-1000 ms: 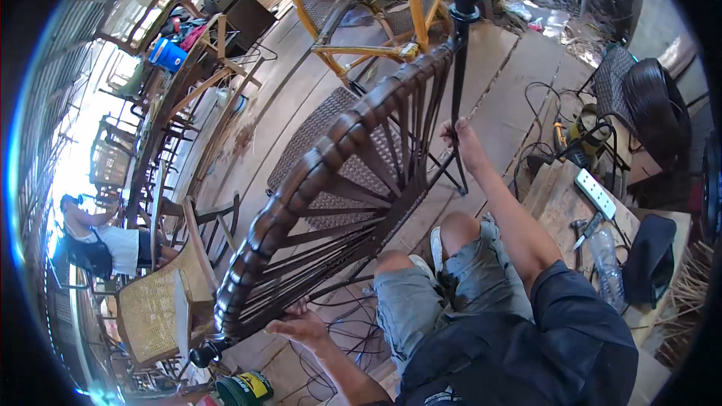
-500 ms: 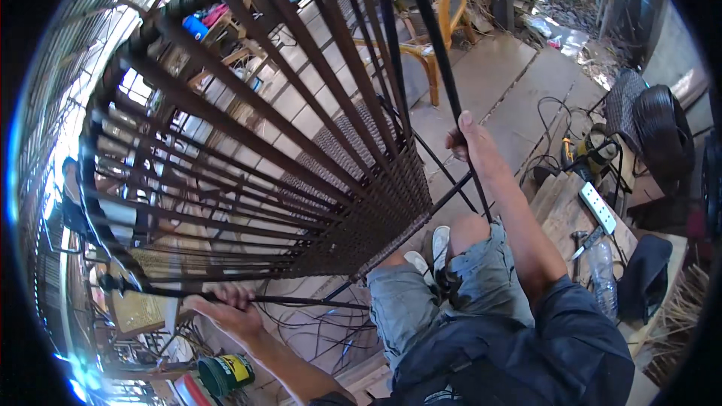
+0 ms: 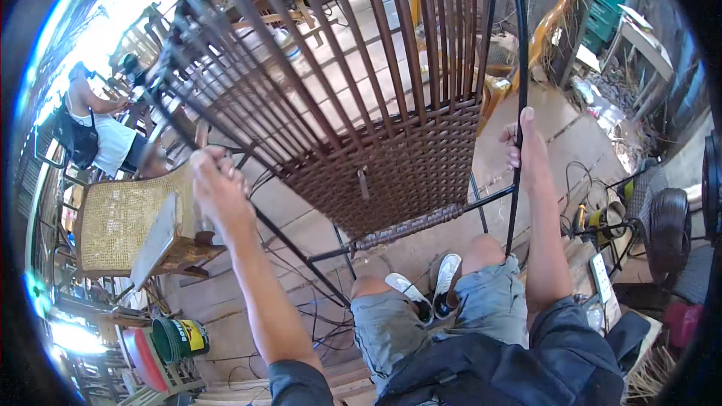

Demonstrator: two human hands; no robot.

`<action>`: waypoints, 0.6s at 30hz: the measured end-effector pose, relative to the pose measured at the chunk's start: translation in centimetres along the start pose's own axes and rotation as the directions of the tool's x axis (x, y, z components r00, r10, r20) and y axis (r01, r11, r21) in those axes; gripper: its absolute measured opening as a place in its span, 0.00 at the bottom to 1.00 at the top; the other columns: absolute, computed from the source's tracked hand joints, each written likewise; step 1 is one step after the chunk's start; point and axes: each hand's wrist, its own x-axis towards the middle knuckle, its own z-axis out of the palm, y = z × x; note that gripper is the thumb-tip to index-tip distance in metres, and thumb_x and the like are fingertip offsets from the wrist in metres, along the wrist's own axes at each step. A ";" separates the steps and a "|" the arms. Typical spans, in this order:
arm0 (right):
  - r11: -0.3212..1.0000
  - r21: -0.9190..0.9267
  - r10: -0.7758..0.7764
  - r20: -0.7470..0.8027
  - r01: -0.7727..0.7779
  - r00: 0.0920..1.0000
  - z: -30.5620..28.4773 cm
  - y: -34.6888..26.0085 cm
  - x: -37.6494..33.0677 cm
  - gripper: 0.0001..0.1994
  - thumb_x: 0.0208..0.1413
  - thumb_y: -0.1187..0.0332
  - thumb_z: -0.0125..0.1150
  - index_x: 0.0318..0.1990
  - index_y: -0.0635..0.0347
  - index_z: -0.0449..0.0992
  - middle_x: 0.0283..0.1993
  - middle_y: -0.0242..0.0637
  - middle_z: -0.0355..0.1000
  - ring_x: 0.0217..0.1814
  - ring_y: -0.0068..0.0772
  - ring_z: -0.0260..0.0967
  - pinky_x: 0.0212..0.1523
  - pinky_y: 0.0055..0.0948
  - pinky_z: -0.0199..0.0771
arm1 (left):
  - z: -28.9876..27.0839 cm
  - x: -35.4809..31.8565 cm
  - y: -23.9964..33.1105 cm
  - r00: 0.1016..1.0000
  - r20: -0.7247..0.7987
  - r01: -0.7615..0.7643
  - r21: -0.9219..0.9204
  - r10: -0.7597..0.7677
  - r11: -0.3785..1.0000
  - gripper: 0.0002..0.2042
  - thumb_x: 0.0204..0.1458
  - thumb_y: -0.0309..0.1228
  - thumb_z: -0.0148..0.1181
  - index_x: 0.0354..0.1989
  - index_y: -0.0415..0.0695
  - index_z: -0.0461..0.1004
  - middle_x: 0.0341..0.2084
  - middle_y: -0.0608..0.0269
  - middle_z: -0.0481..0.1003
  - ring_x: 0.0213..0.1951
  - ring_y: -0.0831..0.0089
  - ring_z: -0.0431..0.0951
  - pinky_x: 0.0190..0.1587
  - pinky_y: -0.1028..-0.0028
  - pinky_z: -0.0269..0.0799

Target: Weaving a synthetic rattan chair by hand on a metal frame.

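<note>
A black metal chair frame (image 3: 492, 199) stands upright before me, with a tightly woven brown wicker panel (image 3: 398, 169) across its lower part. Above the weave, long brown strips (image 3: 376, 94) run side by side up toward the top, with gaps between them. My left hand (image 3: 222, 192) is closed around the frame's left side bar. On the opposite side, my right hand (image 3: 529, 150) has its fingers wrapped round the right side bar, thumb pointing up. A short pale strip end (image 3: 363, 183) sticks out of the weave. The frame's upper end is partly cut off.
A cane-panelled chair (image 3: 131, 210) stands at left, near another person (image 3: 101, 128). A green bucket (image 3: 177, 338) sits lower left. At right are a white power strip (image 3: 600, 278), coiled dark strips (image 3: 668, 225) and cables. An orange-brown rattan chair (image 3: 500, 90) is behind the frame.
The chair frame has turned and tilted, swinging right, so its woven panel shows more squarely. My left hand has risen with it; both hands keep their hold. The other person is now plainly seen.
</note>
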 end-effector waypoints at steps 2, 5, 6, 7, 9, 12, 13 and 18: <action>0.999 -0.008 -0.038 -0.002 0.038 0.999 0.3 -0.2 -0.1 0.35 0.50 0.32 0.38 0.24 0.62 0.68 0.12 0.22 0.50 0.10 0.13 0.47 0.12 0.16 0.45 | 0.4 0.5 -0.5 0.999 0.022 -0.026 0.015 0.026 1.000 0.13 0.56 0.42 0.42 0.27 0.46 0.64 0.13 0.72 0.56 0.11 0.86 0.53 0.11 0.84 0.48; 0.996 -0.014 -0.091 0.036 0.091 0.995 0.3 0.6 1.2 0.35 0.52 0.35 0.39 0.22 0.63 0.69 0.11 0.25 0.54 0.10 0.16 0.49 0.11 0.18 0.47 | -0.5 0.9 -1.6 0.995 0.035 -0.091 0.041 0.089 0.995 0.14 0.57 0.40 0.41 0.30 0.42 0.66 0.12 0.70 0.57 0.13 0.81 0.58 0.14 0.79 0.54; 0.992 -0.049 -0.113 0.001 0.113 0.994 0.7 0.8 1.2 0.34 0.53 0.36 0.38 0.22 0.64 0.70 0.10 0.26 0.55 0.10 0.16 0.49 0.11 0.18 0.47 | -1.3 1.3 -1.9 0.959 0.052 -0.284 0.209 0.279 0.936 0.14 0.57 0.39 0.40 0.33 0.41 0.67 0.15 0.66 0.60 0.17 0.75 0.62 0.20 0.75 0.59; 0.987 -0.084 -0.137 -0.030 0.134 0.990 1.2 0.9 1.2 0.34 0.54 0.37 0.38 0.22 0.65 0.70 0.10 0.27 0.56 0.09 0.17 0.50 0.11 0.18 0.48 | -2.0 1.6 -2.5 0.889 0.098 -0.449 0.373 0.447 0.812 0.15 0.57 0.38 0.39 0.36 0.39 0.68 0.17 0.62 0.64 0.22 0.69 0.66 0.26 0.71 0.63; 0.968 -0.158 -0.194 0.024 0.195 0.981 0.6 0.4 1.8 0.33 0.55 0.39 0.38 0.22 0.65 0.71 0.11 0.29 0.58 0.10 0.19 0.53 0.12 0.21 0.53 | -3.1 2.8 -4.3 0.767 0.291 -0.616 0.583 0.572 0.530 0.14 0.55 0.32 0.41 0.44 0.36 0.66 0.28 0.50 0.68 0.33 0.58 0.66 0.38 0.62 0.62; 0.940 -0.190 -0.283 0.025 0.282 0.959 -0.7 0.4 3.2 0.32 0.56 0.41 0.39 0.22 0.65 0.71 0.12 0.30 0.60 0.12 0.21 0.57 0.15 0.22 0.56 | -1.7 -2.4 -1.9 0.744 0.063 -0.580 0.554 0.665 0.597 0.16 0.49 0.22 0.46 0.48 0.33 0.63 0.41 0.43 0.65 0.43 0.50 0.65 0.49 0.62 0.60; 0.942 -0.222 -0.252 0.029 0.252 0.967 -1.2 0.3 2.8 0.31 0.55 0.40 0.40 0.22 0.62 0.70 0.14 0.30 0.61 0.14 0.21 0.59 0.16 0.21 0.58 | -2.5 -5.4 -0.4 0.806 0.079 -0.541 0.502 0.587 0.675 0.16 0.50 0.23 0.46 0.48 0.33 0.62 0.41 0.43 0.66 0.45 0.52 0.65 0.51 0.64 0.59; 0.799 -0.522 -0.301 0.081 0.298 0.950 -3.0 -0.9 2.2 0.28 0.55 0.43 0.43 0.28 0.65 0.72 0.22 0.37 0.68 0.25 0.28 0.66 0.31 0.26 0.67 | -2.8 -12.5 -3.4 0.998 0.058 -0.019 -0.146 0.028 0.989 0.10 0.55 0.28 0.45 0.43 0.36 0.64 0.39 0.59 0.69 0.45 0.66 0.68 0.50 0.69 0.62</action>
